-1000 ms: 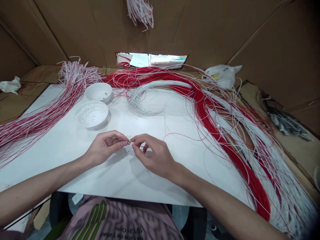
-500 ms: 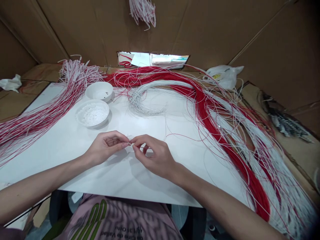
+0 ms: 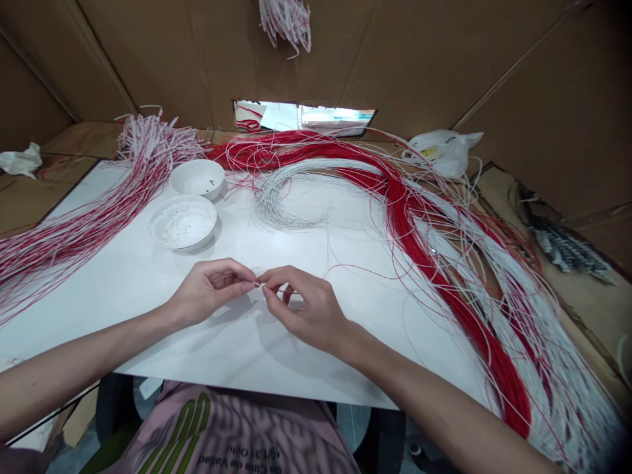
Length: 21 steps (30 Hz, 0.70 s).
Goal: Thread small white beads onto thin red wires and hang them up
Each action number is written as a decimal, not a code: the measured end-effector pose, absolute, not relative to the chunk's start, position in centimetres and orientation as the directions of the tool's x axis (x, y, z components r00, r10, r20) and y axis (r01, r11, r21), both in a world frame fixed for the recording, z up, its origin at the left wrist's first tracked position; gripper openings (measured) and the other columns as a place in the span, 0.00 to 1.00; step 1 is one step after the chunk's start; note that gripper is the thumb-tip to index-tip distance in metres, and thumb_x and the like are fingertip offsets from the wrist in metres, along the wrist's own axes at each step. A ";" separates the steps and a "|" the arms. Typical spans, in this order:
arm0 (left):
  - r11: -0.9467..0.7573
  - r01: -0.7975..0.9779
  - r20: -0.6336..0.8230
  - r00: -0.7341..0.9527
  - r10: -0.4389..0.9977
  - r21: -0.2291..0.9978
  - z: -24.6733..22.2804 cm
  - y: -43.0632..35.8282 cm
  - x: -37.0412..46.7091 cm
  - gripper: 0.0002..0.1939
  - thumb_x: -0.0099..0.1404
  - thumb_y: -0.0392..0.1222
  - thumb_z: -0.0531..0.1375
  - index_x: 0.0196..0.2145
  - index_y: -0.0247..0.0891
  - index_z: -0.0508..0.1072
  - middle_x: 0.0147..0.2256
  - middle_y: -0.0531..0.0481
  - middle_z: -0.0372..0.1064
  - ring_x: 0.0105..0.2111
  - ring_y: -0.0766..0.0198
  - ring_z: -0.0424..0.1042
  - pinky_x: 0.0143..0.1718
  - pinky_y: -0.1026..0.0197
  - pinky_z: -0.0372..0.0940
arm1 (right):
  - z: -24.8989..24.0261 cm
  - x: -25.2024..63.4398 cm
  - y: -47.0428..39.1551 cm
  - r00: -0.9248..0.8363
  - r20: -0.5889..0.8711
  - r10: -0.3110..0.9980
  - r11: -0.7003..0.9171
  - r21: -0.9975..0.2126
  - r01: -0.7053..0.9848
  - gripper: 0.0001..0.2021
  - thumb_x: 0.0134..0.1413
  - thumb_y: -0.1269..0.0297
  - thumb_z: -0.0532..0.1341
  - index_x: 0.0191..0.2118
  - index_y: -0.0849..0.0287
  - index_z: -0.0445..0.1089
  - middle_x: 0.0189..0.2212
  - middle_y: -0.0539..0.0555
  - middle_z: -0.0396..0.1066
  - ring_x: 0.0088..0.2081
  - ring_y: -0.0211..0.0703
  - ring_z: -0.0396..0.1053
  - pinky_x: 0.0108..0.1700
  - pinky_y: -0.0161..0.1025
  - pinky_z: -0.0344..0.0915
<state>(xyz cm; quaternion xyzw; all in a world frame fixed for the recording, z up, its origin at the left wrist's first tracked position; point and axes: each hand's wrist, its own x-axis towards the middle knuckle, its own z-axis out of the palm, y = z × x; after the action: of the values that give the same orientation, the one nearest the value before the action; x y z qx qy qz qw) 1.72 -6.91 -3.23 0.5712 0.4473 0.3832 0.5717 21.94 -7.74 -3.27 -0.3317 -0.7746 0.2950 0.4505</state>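
Observation:
Over the white table (image 3: 296, 368), my left hand (image 3: 210, 289) and my right hand (image 3: 306, 306) meet fingertip to fingertip. Both pinch thin wire (image 3: 259, 284), a tiny light piece of which shows between them. A reddish strand passes under the right fingers; which end belongs to which wire is too small to tell. Beyond my left hand stands a white bowl (image 3: 160, 240) of small white pieces (image 3: 184, 224). Touching it from behind is a second white bowl (image 3: 190, 181) with a few tiny dark bits inside.
Red wires (image 3: 402, 217) and white wires (image 3: 557, 368) sweep along the back and right side. On the left lies a red-and-white wire bundle (image 3: 99, 210) with white-tipped ends. A plastic bag (image 3: 444, 153) and black-and-white leads (image 3: 563, 240) are at right. Cardboard walls (image 3: 419, 59) enclose the table.
Both hands keep the same pinch at nearly the same spot. Slightly more of the light piece shows between the fingertips. The view has shifted very slightly.

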 end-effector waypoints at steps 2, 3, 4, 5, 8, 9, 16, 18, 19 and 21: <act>0.053 0.071 -0.073 0.310 0.948 0.996 -3.2 -6.9 1.7 0.08 0.57 0.41 0.68 0.34 0.35 0.78 0.32 0.46 0.77 0.34 0.62 0.76 0.37 0.61 0.71 | -3.3 21.9 -7.7 -0.375 0.506 0.776 0.610 -0.753 0.247 0.05 0.57 0.75 0.57 0.34 0.58 0.66 0.35 0.54 0.75 0.30 0.35 0.71 0.27 0.32 0.70; 0.053 0.073 -0.073 0.311 0.948 0.996 -3.2 -6.9 1.7 0.08 0.57 0.41 0.68 0.34 0.35 0.78 0.32 0.46 0.77 0.34 0.62 0.76 0.36 0.61 0.71 | -3.3 21.9 -7.8 -0.374 0.508 0.776 0.611 -0.752 0.247 0.05 0.57 0.75 0.57 0.34 0.58 0.66 0.35 0.54 0.75 0.31 0.35 0.71 0.27 0.32 0.70; 0.052 0.076 -0.073 0.310 0.948 0.996 -3.2 -6.9 1.6 0.08 0.57 0.42 0.68 0.34 0.35 0.78 0.32 0.46 0.77 0.34 0.62 0.76 0.36 0.61 0.71 | -3.3 21.9 -7.8 -0.373 0.508 0.777 0.611 -0.752 0.247 0.05 0.57 0.75 0.57 0.34 0.58 0.67 0.35 0.54 0.75 0.31 0.36 0.72 0.27 0.32 0.70; 0.052 0.081 -0.075 0.310 0.948 0.995 -3.2 -6.9 1.6 0.09 0.57 0.42 0.68 0.34 0.35 0.78 0.32 0.46 0.77 0.33 0.62 0.76 0.36 0.60 0.71 | -3.2 21.9 -7.8 -0.372 0.507 0.777 0.610 -0.753 0.248 0.05 0.57 0.75 0.56 0.33 0.58 0.67 0.35 0.53 0.75 0.31 0.36 0.72 0.27 0.33 0.70; 0.053 0.089 -0.078 0.309 0.948 0.995 -3.1 -6.9 1.7 0.09 0.57 0.43 0.68 0.34 0.35 0.78 0.32 0.46 0.77 0.33 0.62 0.75 0.36 0.61 0.71 | -3.2 21.9 -7.8 -0.373 0.511 0.774 0.614 -0.750 0.247 0.05 0.57 0.74 0.56 0.33 0.58 0.67 0.35 0.53 0.75 0.31 0.36 0.72 0.27 0.32 0.70; 0.055 0.088 -0.079 0.309 0.948 0.995 -3.1 -6.9 1.7 0.09 0.57 0.43 0.68 0.34 0.35 0.78 0.32 0.46 0.77 0.33 0.62 0.75 0.36 0.61 0.71 | -3.2 21.9 -7.8 -0.374 0.515 0.771 0.618 -0.747 0.245 0.05 0.57 0.74 0.56 0.34 0.58 0.67 0.35 0.53 0.75 0.31 0.36 0.72 0.27 0.32 0.70; 0.074 0.056 -0.088 0.319 0.944 0.996 -3.4 -7.0 1.6 0.08 0.57 0.41 0.68 0.34 0.36 0.77 0.32 0.47 0.76 0.33 0.63 0.75 0.36 0.62 0.70 | -3.3 22.0 -7.8 -0.391 0.513 0.765 0.623 -0.742 0.246 0.05 0.57 0.75 0.56 0.34 0.58 0.67 0.36 0.54 0.76 0.32 0.36 0.72 0.27 0.33 0.70; 0.072 0.051 -0.085 0.322 0.943 0.996 -3.4 -7.0 1.5 0.07 0.58 0.40 0.68 0.34 0.36 0.78 0.32 0.47 0.76 0.33 0.64 0.75 0.36 0.63 0.70 | -3.3 22.0 -7.8 -0.389 0.517 0.763 0.625 -0.743 0.239 0.05 0.57 0.75 0.57 0.34 0.58 0.66 0.36 0.54 0.75 0.32 0.36 0.72 0.27 0.32 0.70; 0.070 0.048 -0.082 0.323 0.943 0.996 -3.4 -7.0 1.5 0.07 0.58 0.40 0.67 0.34 0.36 0.78 0.32 0.47 0.76 0.33 0.64 0.75 0.36 0.63 0.70 | -3.3 22.0 -7.8 -0.388 0.519 0.762 0.626 -0.743 0.237 0.05 0.57 0.76 0.57 0.34 0.58 0.66 0.36 0.54 0.75 0.32 0.36 0.72 0.27 0.33 0.69; 0.065 0.043 -0.076 0.326 0.942 0.997 -3.3 -7.0 1.5 0.06 0.58 0.39 0.67 0.34 0.36 0.78 0.32 0.48 0.76 0.33 0.65 0.75 0.35 0.64 0.69 | -3.2 22.0 -7.8 -0.389 0.519 0.761 0.627 -0.742 0.238 0.06 0.57 0.76 0.57 0.34 0.58 0.66 0.36 0.54 0.75 0.32 0.36 0.72 0.27 0.33 0.69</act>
<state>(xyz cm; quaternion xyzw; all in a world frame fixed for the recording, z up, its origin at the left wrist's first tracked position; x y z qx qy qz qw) 1.49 -6.97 -3.33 0.5658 0.4356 0.3838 0.5855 22.01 -7.78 -3.22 -0.3197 -0.7812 0.2903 0.4508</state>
